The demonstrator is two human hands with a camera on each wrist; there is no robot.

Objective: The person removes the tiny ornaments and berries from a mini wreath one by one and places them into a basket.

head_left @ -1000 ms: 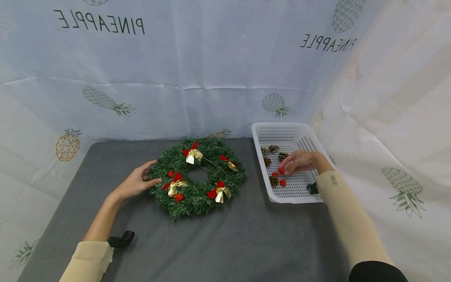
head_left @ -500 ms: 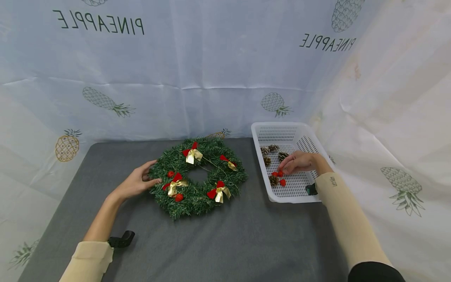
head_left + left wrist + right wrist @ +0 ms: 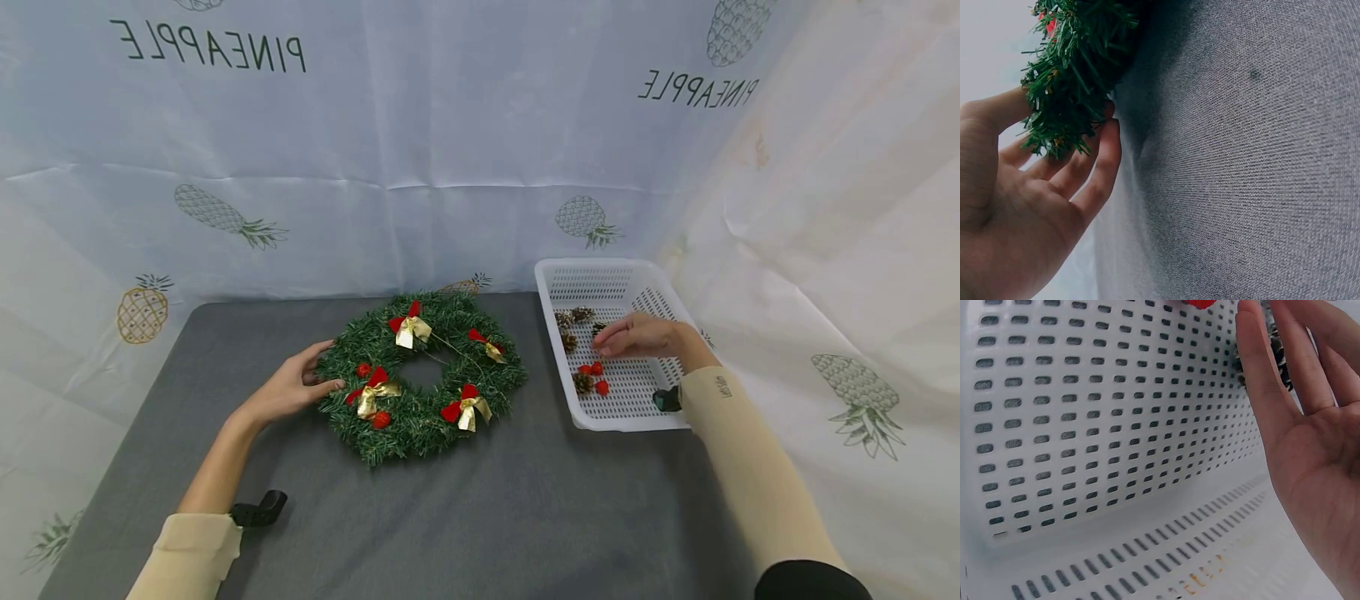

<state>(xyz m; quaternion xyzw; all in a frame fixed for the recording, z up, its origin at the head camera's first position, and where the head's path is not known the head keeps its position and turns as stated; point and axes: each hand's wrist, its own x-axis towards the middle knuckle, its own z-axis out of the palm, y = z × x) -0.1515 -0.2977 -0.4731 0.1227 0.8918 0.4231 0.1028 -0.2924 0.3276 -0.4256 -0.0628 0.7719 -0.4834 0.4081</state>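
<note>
A green wreath [image 3: 408, 437] lies on the table, trimmed with red-and-gold bows [image 3: 468, 408] and two red balls [image 3: 382, 420]. My left hand [image 3: 288, 387] grips its left edge, thumb above and fingers curled beneath, as the left wrist view shows on the green sprigs [image 3: 1066, 81]. Over the white basket [image 3: 633, 408] hovers my right hand [image 3: 641, 335], fingers loosely extended and holding nothing. Small red balls [image 3: 602, 388] lie in the basket below its fingertips. A pine cone [image 3: 1277, 359] shows behind the fingers in the right wrist view and is partly covered in the head view.
More pine cones [image 3: 582, 315] sit along the basket's left side, with one [image 3: 582, 383] beside the red balls. Behind the grey table [image 3: 480, 517] hangs a pineapple-print curtain [image 3: 465, 108], which also flanks both sides.
My right hand had a red ball in its fingers; it has let the ball down among the others in the basket and drawn slightly back from them. The left hand and wreath stay put.
</note>
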